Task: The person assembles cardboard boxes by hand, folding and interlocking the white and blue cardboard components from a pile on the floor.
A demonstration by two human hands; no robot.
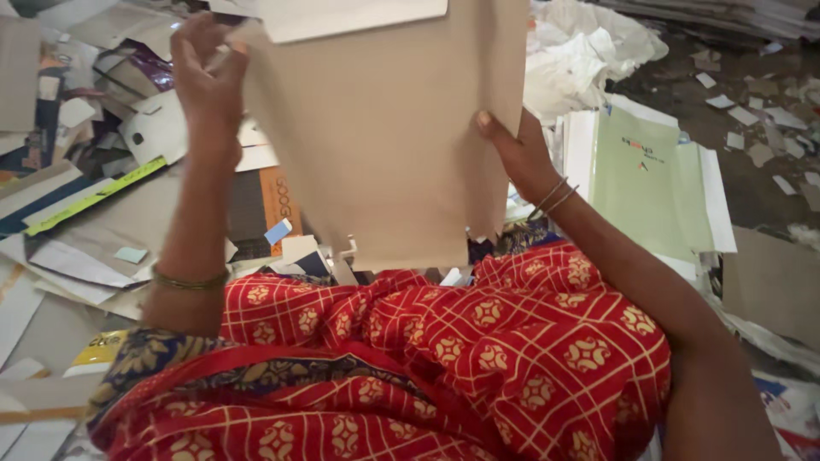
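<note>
Head view: sorting step, judging by scrap paper (94,196) around. Card (376,145) held up over lap, left hand (205,85) and right hand (512,149) fingers clamped on edges. Next likely needs placing aside.

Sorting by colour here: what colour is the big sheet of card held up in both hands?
Plain light brown card, seen in the head view.

A pale green booklet (645,183) lies beside crumpled white plastic (581,51), amid scattered cardboard scraps (94,196).
</note>
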